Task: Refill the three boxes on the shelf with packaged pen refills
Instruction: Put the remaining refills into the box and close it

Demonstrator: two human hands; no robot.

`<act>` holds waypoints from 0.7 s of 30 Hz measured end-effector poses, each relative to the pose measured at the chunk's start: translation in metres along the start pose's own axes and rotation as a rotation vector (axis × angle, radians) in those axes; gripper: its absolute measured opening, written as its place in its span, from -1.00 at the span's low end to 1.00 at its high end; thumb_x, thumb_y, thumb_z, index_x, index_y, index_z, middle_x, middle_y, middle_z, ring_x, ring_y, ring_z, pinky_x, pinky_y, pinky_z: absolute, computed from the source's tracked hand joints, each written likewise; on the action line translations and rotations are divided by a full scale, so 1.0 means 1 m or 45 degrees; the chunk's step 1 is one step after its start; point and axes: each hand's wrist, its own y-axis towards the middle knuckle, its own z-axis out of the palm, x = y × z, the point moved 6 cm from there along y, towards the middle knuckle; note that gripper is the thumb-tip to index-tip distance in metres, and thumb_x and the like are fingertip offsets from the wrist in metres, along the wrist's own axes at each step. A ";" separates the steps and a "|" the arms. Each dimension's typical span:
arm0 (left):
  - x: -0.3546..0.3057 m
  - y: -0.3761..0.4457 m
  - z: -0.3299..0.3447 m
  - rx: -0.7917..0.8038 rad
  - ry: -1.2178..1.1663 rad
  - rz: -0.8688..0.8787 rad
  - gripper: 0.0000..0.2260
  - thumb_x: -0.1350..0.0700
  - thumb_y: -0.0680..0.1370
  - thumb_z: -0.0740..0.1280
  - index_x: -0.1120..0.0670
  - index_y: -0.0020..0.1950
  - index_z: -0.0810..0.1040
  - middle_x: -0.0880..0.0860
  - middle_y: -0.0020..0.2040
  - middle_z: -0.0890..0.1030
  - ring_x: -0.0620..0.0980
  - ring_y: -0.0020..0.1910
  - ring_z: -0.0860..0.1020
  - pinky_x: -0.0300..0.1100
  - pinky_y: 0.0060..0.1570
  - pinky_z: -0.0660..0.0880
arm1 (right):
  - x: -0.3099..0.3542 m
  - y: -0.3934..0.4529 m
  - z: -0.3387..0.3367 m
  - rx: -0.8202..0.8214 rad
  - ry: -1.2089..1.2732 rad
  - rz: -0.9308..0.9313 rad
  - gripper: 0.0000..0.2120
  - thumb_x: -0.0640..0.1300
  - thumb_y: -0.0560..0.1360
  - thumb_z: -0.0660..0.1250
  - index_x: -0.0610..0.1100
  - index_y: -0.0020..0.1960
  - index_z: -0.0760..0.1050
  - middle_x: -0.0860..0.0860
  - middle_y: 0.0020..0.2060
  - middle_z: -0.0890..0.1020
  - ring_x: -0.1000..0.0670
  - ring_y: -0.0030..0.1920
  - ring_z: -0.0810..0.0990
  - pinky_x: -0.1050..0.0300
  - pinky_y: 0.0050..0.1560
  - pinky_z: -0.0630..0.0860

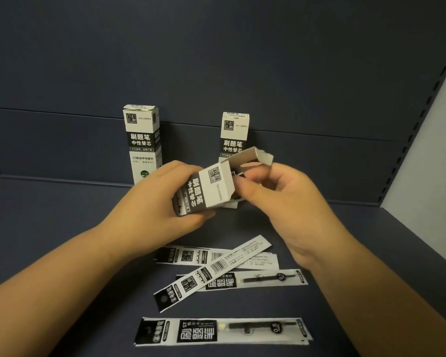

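Cardboard box point(206, 188), flap open, tilted above shelf point(62, 228); my L hand point(162, 202) grips its body, R hand point(273, 191) pinches at its mouth. Refill packets point(224, 329) lie loose below. Risk: tilt spills contents; flap may tear.

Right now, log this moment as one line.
left hand holds open box | right hand at its flap | two boxes upright behind | refill packets loose on shelf
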 end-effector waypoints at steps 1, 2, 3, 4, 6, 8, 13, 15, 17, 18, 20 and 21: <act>-0.001 0.000 0.001 0.010 0.011 0.011 -0.55 -0.17 0.40 0.48 -0.17 0.25 0.50 -0.25 0.05 0.52 -0.23 0.07 0.52 -0.21 -0.01 0.50 | -0.002 0.001 0.001 0.002 -0.032 0.013 -0.94 -0.08 0.45 0.53 -0.05 -0.12 0.68 0.10 -0.04 0.75 0.10 0.03 0.69 0.14 0.12 0.58; -0.003 -0.001 0.002 0.028 0.025 0.024 -0.55 -0.18 0.40 0.47 -0.18 0.25 0.50 -0.25 0.06 0.52 -0.23 0.08 0.52 -0.21 -0.01 0.50 | -0.005 0.000 0.003 0.022 -0.073 0.033 -0.94 -0.09 0.45 0.53 -0.06 -0.11 0.69 0.10 -0.05 0.75 0.11 0.02 0.69 0.20 0.08 0.58; -0.004 -0.001 0.003 0.046 0.033 0.035 -0.56 -0.19 0.40 0.47 -0.19 0.26 0.50 -0.24 0.07 0.52 -0.22 0.08 0.53 -0.20 0.00 0.51 | -0.008 0.000 0.005 0.042 -0.107 0.052 -0.95 -0.10 0.46 0.53 -0.07 -0.11 0.70 0.10 -0.07 0.75 0.13 -0.01 0.70 0.27 0.02 0.58; -0.004 -0.001 0.004 0.058 0.033 0.039 -0.56 -0.19 0.41 0.47 -0.20 0.25 0.51 -0.24 0.08 0.52 -0.22 0.08 0.53 -0.20 -0.01 0.51 | -0.009 -0.001 0.007 0.053 -0.134 0.058 -0.96 -0.10 0.46 0.53 -0.05 -0.12 0.70 0.10 -0.08 0.74 0.14 -0.03 0.70 0.33 -0.05 0.56; -0.002 -0.001 0.004 0.051 0.021 0.030 -0.56 -0.18 0.40 0.48 -0.20 0.25 0.51 -0.25 0.07 0.52 -0.22 0.08 0.53 -0.19 0.00 0.51 | -0.006 -0.002 0.006 0.045 -0.144 0.026 -0.98 -0.09 0.48 0.52 -0.03 -0.11 0.70 0.12 -0.09 0.74 0.18 -0.06 0.69 0.36 -0.09 0.53; 0.002 0.000 0.000 0.018 -0.001 0.002 -0.57 -0.17 0.39 0.49 -0.19 0.23 0.51 -0.25 0.05 0.52 -0.22 0.08 0.52 -0.22 -0.01 0.49 | 0.001 -0.002 0.004 0.031 -0.052 -0.025 -0.94 -0.10 0.52 0.47 0.00 -0.02 0.68 0.13 -0.09 0.74 0.21 -0.05 0.68 0.35 -0.08 0.54; 0.010 0.000 -0.012 -0.048 -0.074 -0.067 -0.59 -0.10 0.38 0.51 -0.31 0.14 0.43 -0.32 0.01 0.52 -0.34 0.05 0.50 -0.48 -0.10 0.39 | -0.002 0.008 -0.016 -0.037 -0.273 -0.040 -0.88 -0.06 0.60 0.34 0.09 0.12 0.55 0.11 -0.05 0.69 0.16 -0.05 0.67 0.20 -0.02 0.58; 0.013 -0.001 -0.015 -0.064 -0.094 -0.092 -0.56 -0.06 0.38 0.52 -0.28 0.17 0.43 -0.30 0.04 0.54 -0.35 0.07 0.50 -0.50 -0.09 0.39 | -0.006 0.008 -0.014 0.181 -0.767 -0.117 -0.80 -0.05 0.58 0.34 0.11 0.19 0.53 0.15 -0.05 0.64 0.21 -0.11 0.62 0.27 -0.04 0.52; 0.014 -0.002 -0.018 -0.074 -0.106 -0.101 -0.54 -0.04 0.38 0.53 -0.28 0.19 0.43 -0.32 0.05 0.54 -0.37 0.08 0.50 -0.52 -0.07 0.39 | -0.010 0.003 -0.003 0.463 -1.195 -0.216 -0.75 0.03 0.57 0.36 0.12 0.24 0.57 0.19 0.04 0.60 0.23 0.00 0.56 0.22 0.07 0.52; 0.013 -0.003 -0.019 -0.077 -0.112 -0.095 -0.54 -0.05 0.38 0.53 -0.30 0.18 0.43 -0.34 0.06 0.54 -0.38 0.09 0.50 -0.54 -0.06 0.39 | -0.013 0.000 0.003 0.600 -1.290 -0.220 -0.69 0.10 0.56 0.37 0.13 0.28 0.57 0.21 0.12 0.57 0.23 0.11 0.53 0.19 0.18 0.50; 0.013 -0.003 -0.019 -0.082 -0.113 -0.081 -0.55 -0.06 0.38 0.53 -0.36 0.14 0.41 -0.35 0.07 0.54 -0.37 0.09 0.50 -0.57 -0.05 0.37 | -0.020 -0.008 0.014 0.835 -1.314 -0.123 -0.54 0.21 0.52 0.39 0.13 0.39 0.50 0.22 0.27 0.51 0.22 0.28 0.45 0.19 0.35 0.41; 0.012 -0.004 -0.019 -0.079 -0.107 -0.082 -0.56 -0.06 0.38 0.53 -0.37 0.12 0.41 -0.33 0.06 0.54 -0.37 0.09 0.50 -0.57 -0.05 0.37 | -0.024 -0.012 0.019 0.925 -1.323 -0.076 -0.47 0.22 0.50 0.40 0.12 0.43 0.46 0.21 0.32 0.48 0.21 0.32 0.43 0.19 0.39 0.39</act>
